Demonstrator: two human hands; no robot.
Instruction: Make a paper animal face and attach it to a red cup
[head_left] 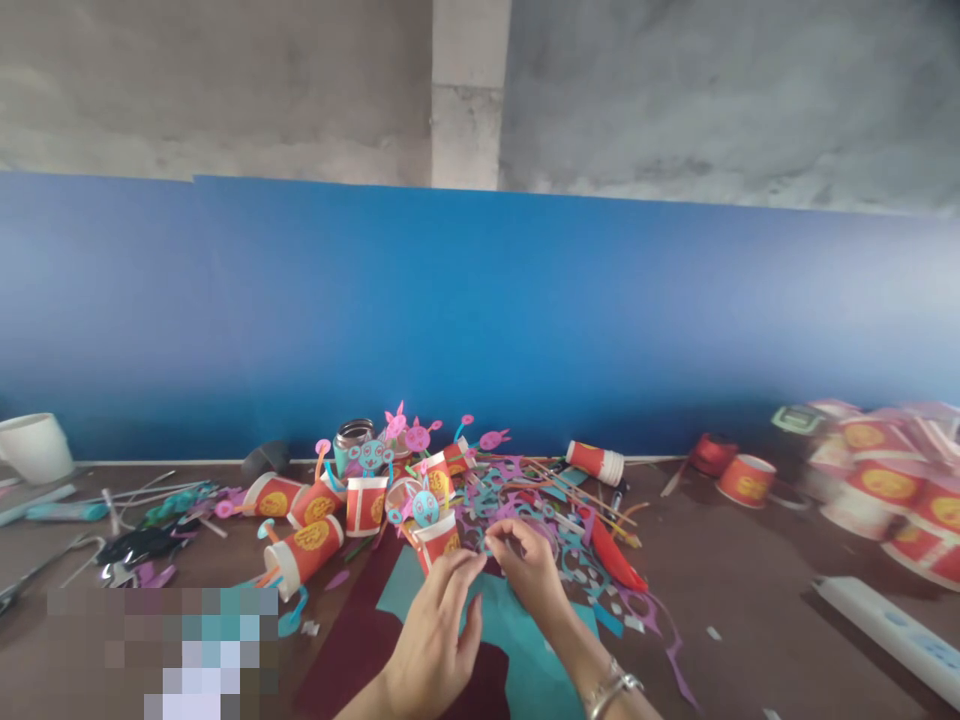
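Just behind my left hand (435,630) stands a red paper cup (437,543) with a white rim and a blue paper face (425,507) on its far side. The fingers of that hand reach forward, thumb apart, and partly cover the cup; whether they touch it I cannot tell. My right hand (531,570), with a bracelet at the wrist, is pinched close to the left fingertips. Whatever small piece its fingers hold is too small to name. Beneath both hands lie teal paper (517,625) and a dark red sheet (352,640).
Decorated red cups (304,555) crowd the left. Purple and blue paper scraps (577,555) spread behind and right of my hands, near a red pointed object (615,550). At right are a power strip (892,630) and piled cups (885,480). A blue panel (480,320) rises behind.
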